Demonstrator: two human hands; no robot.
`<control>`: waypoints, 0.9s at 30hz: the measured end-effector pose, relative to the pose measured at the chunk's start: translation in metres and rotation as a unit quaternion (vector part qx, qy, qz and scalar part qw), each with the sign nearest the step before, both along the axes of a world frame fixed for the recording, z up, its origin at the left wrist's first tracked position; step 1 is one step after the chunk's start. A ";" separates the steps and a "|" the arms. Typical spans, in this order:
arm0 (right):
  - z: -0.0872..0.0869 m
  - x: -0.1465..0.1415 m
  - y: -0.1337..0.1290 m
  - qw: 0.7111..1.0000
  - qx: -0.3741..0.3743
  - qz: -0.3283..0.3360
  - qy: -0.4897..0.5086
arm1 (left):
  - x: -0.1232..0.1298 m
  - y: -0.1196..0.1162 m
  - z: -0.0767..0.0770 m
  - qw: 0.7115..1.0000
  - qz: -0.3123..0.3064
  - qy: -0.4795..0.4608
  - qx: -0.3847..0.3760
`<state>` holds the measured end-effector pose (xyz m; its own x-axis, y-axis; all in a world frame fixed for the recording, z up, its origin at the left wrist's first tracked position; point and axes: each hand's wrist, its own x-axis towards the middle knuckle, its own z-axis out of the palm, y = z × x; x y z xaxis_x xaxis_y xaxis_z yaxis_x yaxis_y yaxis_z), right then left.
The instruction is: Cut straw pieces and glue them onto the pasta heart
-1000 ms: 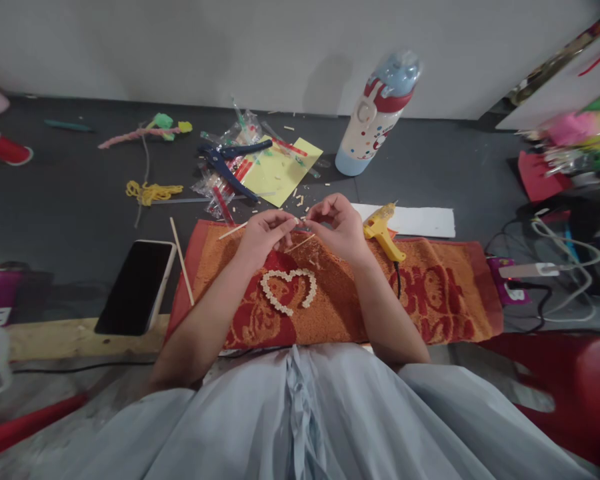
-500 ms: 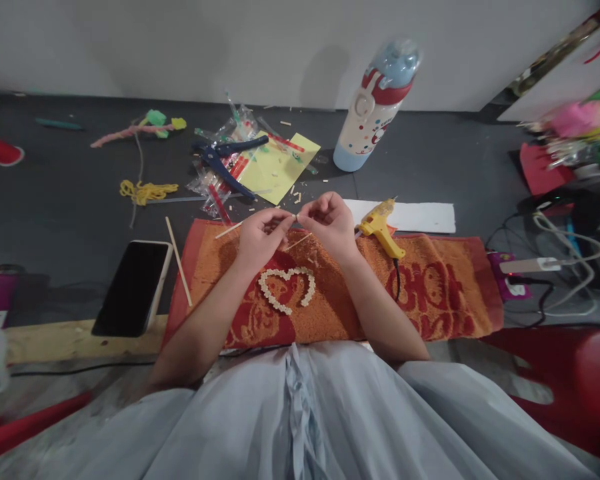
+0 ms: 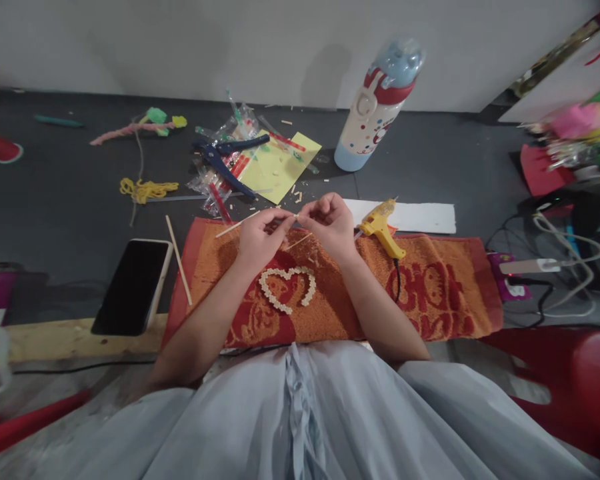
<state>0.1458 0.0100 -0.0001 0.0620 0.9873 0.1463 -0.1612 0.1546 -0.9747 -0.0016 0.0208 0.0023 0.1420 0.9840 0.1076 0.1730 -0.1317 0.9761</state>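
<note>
My left hand (image 3: 264,232) and my right hand (image 3: 331,223) meet fingertip to fingertip above the back edge of an orange towel (image 3: 445,267). Both pinch a tiny pale piece (image 3: 296,217) between thumb and finger; it is too small to name for certain. Below them on the towel lies a heart outline (image 3: 265,288) built of small pale wooden bits, with a gap near its lower right. One thin wooden stick (image 3: 230,229) lies beside my left hand, and another (image 3: 300,241) lies beneath the hands. Right of my right hand rests a yellow hot glue gun (image 3: 383,227).
Dark blue cutters (image 3: 225,160) lie on plastic wrappers beside a yellow paper (image 3: 287,167). A bottle (image 3: 373,110) stands behind. A phone (image 3: 133,287) and a wooden stick (image 3: 179,260) are at left. The glue gun's cord (image 3: 398,283) crosses the towel; a white strip (image 3: 425,217) lies behind it.
Almost nothing differs. Both hands keep their pinch in the same place, with only a slight shift at the fingertips; the view has moved a little.
</note>
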 end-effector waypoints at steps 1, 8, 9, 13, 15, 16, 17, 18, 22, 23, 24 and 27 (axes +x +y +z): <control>0.000 0.000 0.000 1.000 0.004 0.000 0.007 | 0.000 0.000 -0.001 1.000 -0.002 0.004 0.007; 0.000 0.002 0.000 0.999 0.023 -0.024 0.019 | -0.001 0.002 -0.004 0.999 0.004 0.023 0.040; 0.000 0.003 0.000 0.999 0.020 -0.026 0.003 | -0.002 0.002 -0.004 0.999 0.004 0.026 0.043; -0.001 0.008 0.001 0.995 0.028 -0.031 -0.086 | -0.002 0.003 -0.004 0.996 0.012 0.047 0.073; 0.000 0.010 0.001 0.991 0.049 -0.029 -0.121 | -0.003 0.002 -0.004 0.993 0.010 0.069 0.098; 0.001 0.010 0.001 0.989 0.062 -0.027 -0.135 | -0.003 0.002 -0.004 0.990 0.007 0.083 0.110; 0.002 0.010 0.000 0.986 0.073 -0.025 -0.148 | -0.003 0.002 -0.004 0.988 0.004 0.099 0.122; 0.003 0.010 0.000 0.983 0.083 -0.024 -0.160 | -0.004 0.002 -0.004 0.984 0.001 0.113 0.134; 0.005 0.011 -0.001 0.976 0.101 -0.015 -0.193 | -0.005 0.001 -0.004 0.970 -0.003 0.161 0.180; 0.005 0.011 -0.001 0.975 0.104 -0.013 -0.197 | -0.006 0.001 -0.004 0.967 -0.003 0.169 0.192; 0.005 0.011 -0.001 0.974 0.107 -0.010 -0.200 | -0.006 0.001 -0.003 0.963 -0.004 0.176 0.203; 0.005 0.013 -0.001 0.971 0.119 -0.008 -0.208 | -0.006 0.001 -0.001 0.956 -0.008 0.188 0.225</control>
